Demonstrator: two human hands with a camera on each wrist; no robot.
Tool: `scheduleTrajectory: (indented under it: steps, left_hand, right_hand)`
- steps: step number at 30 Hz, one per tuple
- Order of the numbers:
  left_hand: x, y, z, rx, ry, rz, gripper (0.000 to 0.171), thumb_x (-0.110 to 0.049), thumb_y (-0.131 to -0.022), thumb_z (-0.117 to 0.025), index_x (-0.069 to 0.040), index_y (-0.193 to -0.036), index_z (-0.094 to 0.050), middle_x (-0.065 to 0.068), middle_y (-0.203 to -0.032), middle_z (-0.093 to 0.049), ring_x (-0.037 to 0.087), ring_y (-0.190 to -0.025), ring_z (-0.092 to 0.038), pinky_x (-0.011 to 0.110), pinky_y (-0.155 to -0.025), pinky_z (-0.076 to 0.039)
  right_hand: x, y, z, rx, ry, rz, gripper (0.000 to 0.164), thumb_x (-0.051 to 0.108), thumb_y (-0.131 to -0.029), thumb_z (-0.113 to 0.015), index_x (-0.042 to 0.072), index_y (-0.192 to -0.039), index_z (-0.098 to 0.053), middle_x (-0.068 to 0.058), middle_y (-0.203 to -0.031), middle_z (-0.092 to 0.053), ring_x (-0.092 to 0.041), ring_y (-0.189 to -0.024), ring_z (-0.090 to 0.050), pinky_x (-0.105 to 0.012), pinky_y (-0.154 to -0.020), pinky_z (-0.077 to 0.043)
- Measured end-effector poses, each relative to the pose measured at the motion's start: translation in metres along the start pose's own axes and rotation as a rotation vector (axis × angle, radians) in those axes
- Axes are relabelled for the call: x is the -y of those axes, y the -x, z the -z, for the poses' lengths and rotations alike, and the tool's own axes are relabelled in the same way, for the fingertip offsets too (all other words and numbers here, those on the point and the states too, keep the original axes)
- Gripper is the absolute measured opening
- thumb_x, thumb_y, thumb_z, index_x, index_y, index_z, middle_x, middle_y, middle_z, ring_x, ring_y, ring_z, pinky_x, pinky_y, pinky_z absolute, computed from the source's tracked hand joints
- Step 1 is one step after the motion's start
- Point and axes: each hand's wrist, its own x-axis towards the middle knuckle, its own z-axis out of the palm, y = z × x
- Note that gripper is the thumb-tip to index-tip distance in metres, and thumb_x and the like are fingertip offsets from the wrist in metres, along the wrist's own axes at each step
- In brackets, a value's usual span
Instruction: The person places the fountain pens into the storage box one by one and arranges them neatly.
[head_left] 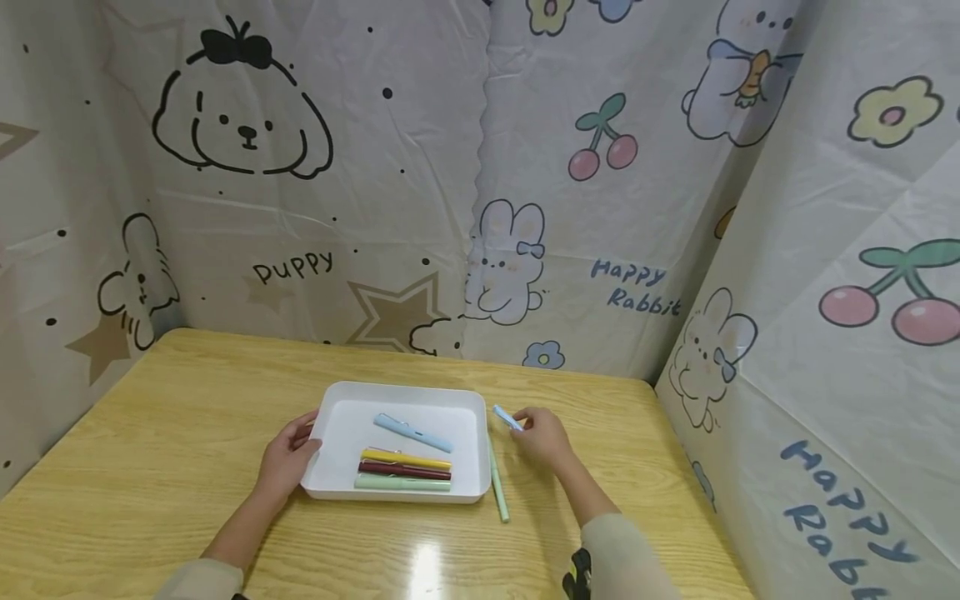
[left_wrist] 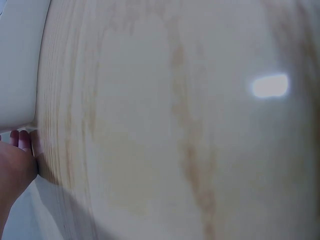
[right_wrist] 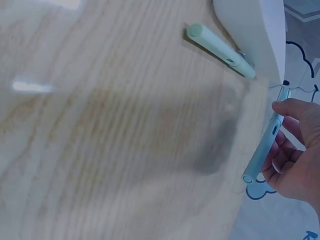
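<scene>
A white tray (head_left: 467,421) lies on the table, and my left hand (head_left: 283,461) holds its left side, thumb at the rim; in the left wrist view only part of that hand (left_wrist: 16,167) shows beside the tray wall. My right hand (head_left: 543,435) pinches a light blue pen (right_wrist: 265,145) above the table, right of the tray. Inside the tray, a light blue pen (head_left: 412,432) lies at a slant. Below it are a yellow pen (head_left: 408,459), a dark red pen (head_left: 405,472) and a light green pen (head_left: 401,483), side by side.
Another light green pen (head_left: 498,487) lies on the table along the tray's right side. The wooden table (head_left: 187,417) ends at patterned cloth (head_left: 420,208) hung behind it and at both sides.
</scene>
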Motion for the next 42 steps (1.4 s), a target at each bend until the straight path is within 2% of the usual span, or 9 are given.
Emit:
scheduleTrajectory:
  steps: [4,13,20,30,34,42]
  left_hand:
    - [0.0,0.001,0.001,-0.007,-0.007,0.0,0.049,-0.01,-0.093,-0.048,-0.009,-0.142,-0.04,0.021,-0.134,-0.048,0.028,-0.117,-0.047,0.026,-0.086,-0.042]
    - [0.0,0.002,0.005,0.026,-0.008,0.013,0.05,-0.011,-0.095,-0.048,-0.009,-0.143,-0.037,0.023,-0.137,-0.046,0.03,-0.122,-0.045,0.013,-0.08,-0.037]
    - [0.002,0.0,0.004,0.017,-0.015,0.004,0.049,-0.01,-0.094,-0.048,-0.008,-0.142,-0.038,0.023,-0.136,-0.047,0.03,-0.121,-0.046,0.02,-0.085,-0.039]
    - [0.0,0.0,0.002,0.017,-0.008,-0.001,0.049,-0.009,-0.094,-0.047,-0.008,-0.142,-0.038,0.024,-0.135,-0.046,0.032,-0.121,-0.046,0.04,-0.096,-0.04]
    - [0.0,0.0,0.002,0.019,-0.008,0.0,0.049,-0.009,-0.094,-0.047,-0.008,-0.142,-0.038,0.024,-0.136,-0.046,0.032,-0.121,-0.045,0.04,-0.097,-0.04]
    - [-0.002,0.001,0.003,0.025,-0.004,0.0,0.049,-0.009,-0.094,-0.047,-0.008,-0.142,-0.038,0.024,-0.136,-0.046,0.031,-0.121,-0.045,0.034,-0.093,-0.041]
  right_hand:
    - [0.009,-0.005,0.004,0.007,0.011,0.011,0.025,0.014,-0.082,-0.068,0.004,-0.105,-0.067,-0.005,-0.079,-0.057,-0.016,-0.068,-0.049,-0.026,-0.058,-0.039]
    - [0.028,-0.016,0.004,0.027,0.046,0.094,0.025,0.014,-0.079,-0.069,0.004,-0.103,-0.069,-0.006,-0.079,-0.059,-0.016,-0.068,-0.049,-0.025,-0.057,-0.04]
    - [0.05,-0.02,0.0,0.062,0.076,0.107,0.025,0.017,-0.082,-0.068,0.007,-0.104,-0.069,-0.006,-0.085,-0.058,-0.017,-0.075,-0.05,-0.027,-0.062,-0.04]
    - [0.072,-0.026,-0.009,0.119,0.088,0.142,0.026,0.017,-0.081,-0.069,0.008,-0.105,-0.069,-0.005,-0.086,-0.057,-0.017,-0.076,-0.049,-0.026,-0.062,-0.04]
    - [0.08,-0.027,-0.012,0.129,0.082,0.168,0.025,0.016,-0.081,-0.069,0.007,-0.104,-0.069,-0.005,-0.083,-0.057,-0.017,-0.073,-0.049,-0.026,-0.059,-0.04]
    - [0.095,-0.028,-0.021,0.156,0.083,0.201,0.025,0.016,-0.081,-0.069,0.008,-0.104,-0.069,-0.005,-0.082,-0.058,-0.016,-0.073,-0.05,-0.026,-0.059,-0.04]
